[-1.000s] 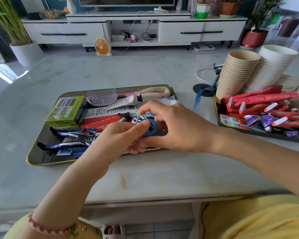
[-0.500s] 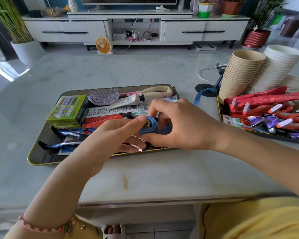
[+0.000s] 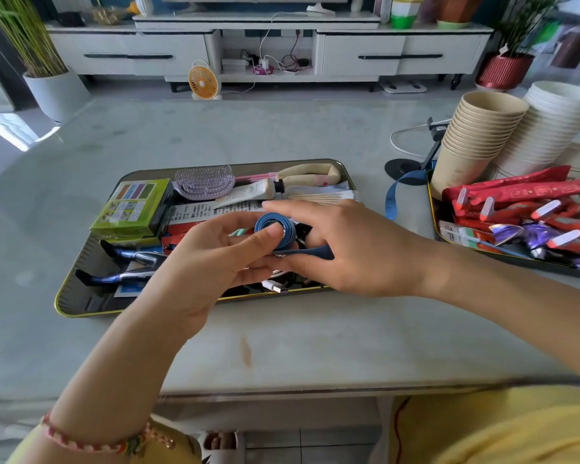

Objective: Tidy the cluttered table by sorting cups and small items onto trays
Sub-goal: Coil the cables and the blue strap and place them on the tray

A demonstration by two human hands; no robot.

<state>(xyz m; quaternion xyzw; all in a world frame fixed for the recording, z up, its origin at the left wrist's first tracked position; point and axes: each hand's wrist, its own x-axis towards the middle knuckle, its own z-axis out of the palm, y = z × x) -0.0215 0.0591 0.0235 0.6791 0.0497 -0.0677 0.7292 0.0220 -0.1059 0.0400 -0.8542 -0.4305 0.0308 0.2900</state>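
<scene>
Left hand: the left hand [image 3: 211,259] is pinching a blue flat cable rolled into a tight coil [image 3: 275,229], with the thumb pressing on the near face and the fingers curling behind it.
Right hand: the right hand [image 3: 352,249] is gripping the coil from the other side. Its index finger is stretching over the top of the roll, and the cable's dark blue tail is poking out beneath its thumb.
Task item location: the coil is being held in both hands over the near right part of the dark, gold-rimmed rectangular tray [image 3: 87,296].
Tray contents: a green cardboard box [image 3: 134,205], a lilac plastic hairbrush [image 3: 205,182] and blue-handled metal pliers [image 3: 128,266] are lying in it, with a white USB plug [image 3: 275,285] showing below the hands.
Second tray: the second gold-rimmed tray [image 3: 433,209] at the right is holding red foil sachets [image 3: 516,192].
Cups: a stack of brown paper cups [image 3: 482,128] and a stack of white paper cups [image 3: 556,128] are leaning side by side at that tray's far end.
Surface: both trays are sitting on a pale marble table [image 3: 282,135].
</scene>
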